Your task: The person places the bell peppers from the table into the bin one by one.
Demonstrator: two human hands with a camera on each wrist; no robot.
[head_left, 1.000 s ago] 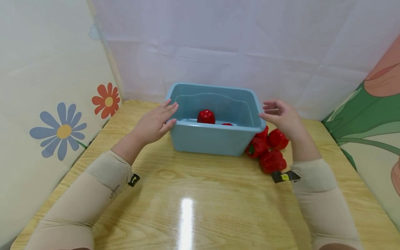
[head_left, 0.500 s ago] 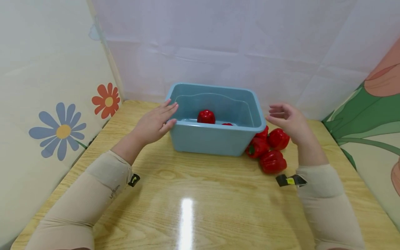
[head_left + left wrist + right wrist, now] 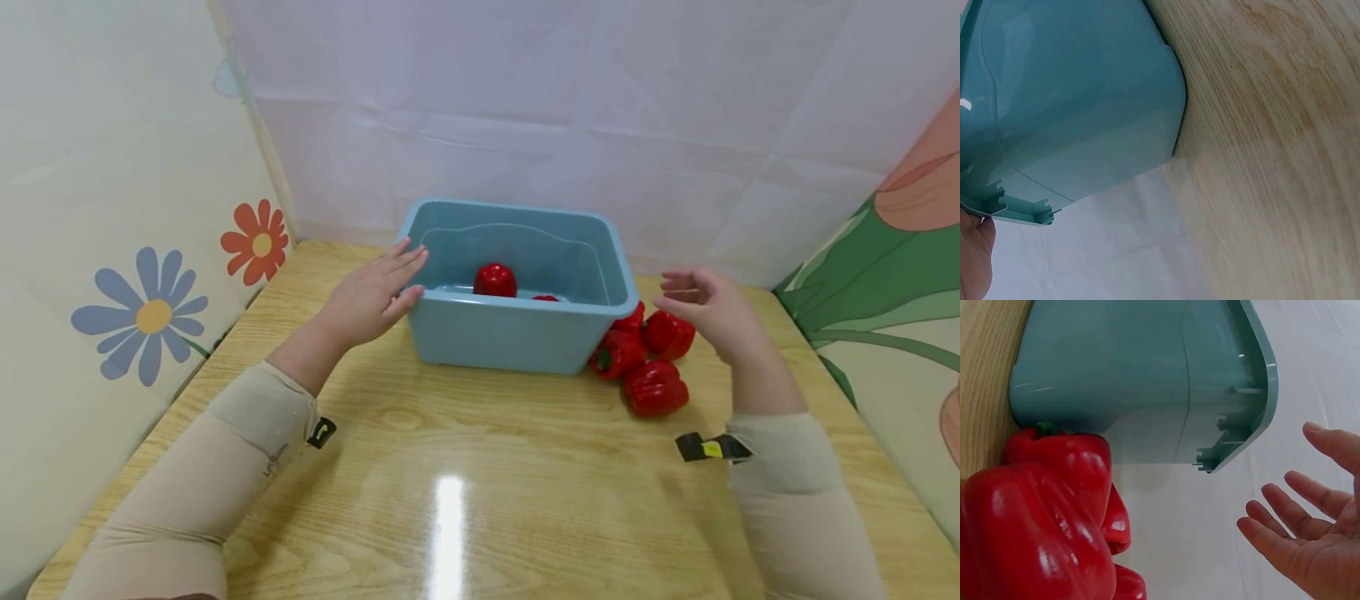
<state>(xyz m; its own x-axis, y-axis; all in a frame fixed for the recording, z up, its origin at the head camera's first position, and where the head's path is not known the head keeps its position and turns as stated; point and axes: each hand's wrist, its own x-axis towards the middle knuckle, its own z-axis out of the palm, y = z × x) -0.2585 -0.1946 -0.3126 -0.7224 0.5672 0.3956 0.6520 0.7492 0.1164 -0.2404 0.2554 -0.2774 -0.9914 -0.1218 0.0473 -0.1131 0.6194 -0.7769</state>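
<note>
My left hand rests on the left rim of a light blue plastic bin, fingers stretched out. Its edge shows in the left wrist view, at the bin's rim. Inside the bin lies a red bell pepper, and a second red pepper is mostly hidden by the front wall. Several more bell peppers are bunched against the bin's right side. Holding nothing, my right hand hovers to the right of the bin, near the rear right pepper. In the right wrist view its fingers are spread and loosely bent.
The bin stands towards the back of a wooden table, before a white sheet. Panels with painted flowers flank the table at left and right. A black strap shows at the right sleeve.
My right hand has moved away from the bin's right rim, rightward and nearer to me. The left hand, the bin and the peppers stay where they were.
</note>
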